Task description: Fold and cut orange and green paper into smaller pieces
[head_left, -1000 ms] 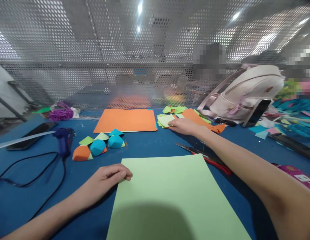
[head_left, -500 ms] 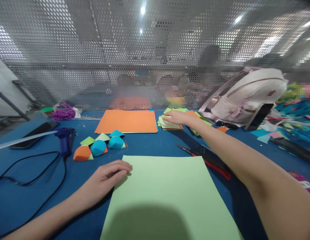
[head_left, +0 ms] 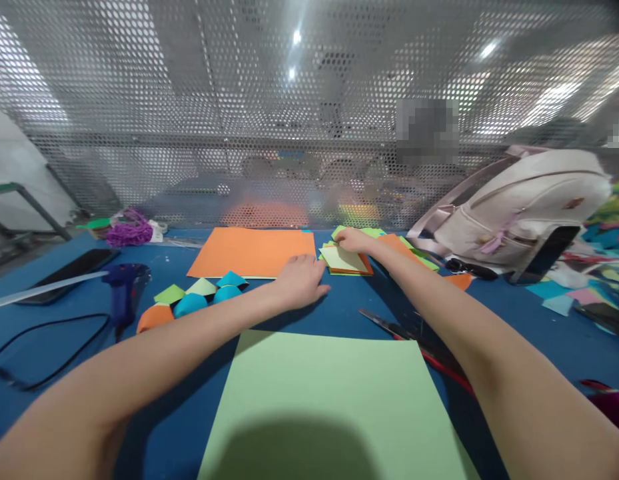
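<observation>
My left hand reaches forward over the near right corner of the orange paper stack, its fingers apart and nothing in them. Beside it, my right hand rests on a small pile of cut paper pieces in pale green and orange. Its fingertips curl down at the pile's far edge; whether they pinch a piece is hidden. A large light green sheet lies flat in front of me. Under my right forearm are red-handled scissors, partly covered.
Folded paper shapes stand behind my left forearm. Farther left are a blue glue gun with its cable, a phone and purple raffia. A pale backpack with a phone against it stands right. A perforated metal screen closes the back.
My left hand has left the green sheet's corner and moved forward and right, close to the small paper pile. My right hand stays at the pile, its fingers now more curled.
</observation>
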### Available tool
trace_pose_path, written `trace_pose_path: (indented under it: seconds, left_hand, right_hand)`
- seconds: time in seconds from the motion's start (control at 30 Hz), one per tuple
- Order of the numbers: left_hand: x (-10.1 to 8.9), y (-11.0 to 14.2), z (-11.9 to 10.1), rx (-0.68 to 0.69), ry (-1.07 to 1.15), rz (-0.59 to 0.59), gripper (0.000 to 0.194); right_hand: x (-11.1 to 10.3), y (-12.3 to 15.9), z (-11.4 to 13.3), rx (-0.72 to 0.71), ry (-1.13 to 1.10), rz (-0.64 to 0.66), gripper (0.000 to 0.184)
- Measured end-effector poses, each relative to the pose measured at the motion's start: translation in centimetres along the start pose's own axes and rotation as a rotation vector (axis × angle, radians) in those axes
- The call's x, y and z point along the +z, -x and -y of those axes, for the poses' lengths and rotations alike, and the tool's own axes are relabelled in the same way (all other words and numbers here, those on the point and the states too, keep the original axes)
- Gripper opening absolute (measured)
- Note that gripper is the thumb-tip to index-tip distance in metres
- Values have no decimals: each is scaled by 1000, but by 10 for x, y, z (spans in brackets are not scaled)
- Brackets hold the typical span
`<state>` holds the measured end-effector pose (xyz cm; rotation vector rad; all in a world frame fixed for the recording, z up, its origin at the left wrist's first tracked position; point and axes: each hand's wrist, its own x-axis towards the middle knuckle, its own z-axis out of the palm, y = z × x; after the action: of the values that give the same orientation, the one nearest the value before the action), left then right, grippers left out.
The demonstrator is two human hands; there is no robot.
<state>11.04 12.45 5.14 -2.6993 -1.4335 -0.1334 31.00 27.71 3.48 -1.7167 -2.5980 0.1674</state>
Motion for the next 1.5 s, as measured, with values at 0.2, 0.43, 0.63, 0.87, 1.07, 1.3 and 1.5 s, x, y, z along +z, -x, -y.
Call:
trace_pose_path:
  seconds: [0.2,0.43,0.63,0.87,1.07,1.3,1.5]
  left_hand:
    - [27,-52,9,-66,50,-2,52]
    - [38,-62,5,-99,134,-60,41]
    - [46,-64,6,-52,195,-119,31]
    - [52,-65,6,-18,264,-166,23]
    - [52,-66,5,17,308,-167,24]
    - [50,-62,12,-21,322,-148,25]
    - [52,-71,12,-29,341,-156,22]
  right_hand:
    - [4,-13,-10,-2,-24,0,34]
    - [8,-20,-7,-66,-113,13,33]
    - [8,-23,2,-88,-158,31,34]
    - [3,-20,5,-59,-153,50,34]
    - [-18,-4,0,-70,-136,44,35]
    - [-35,60,-21,-55,-45,76,40]
    - [-7,85,-6,-11,46,84,34]
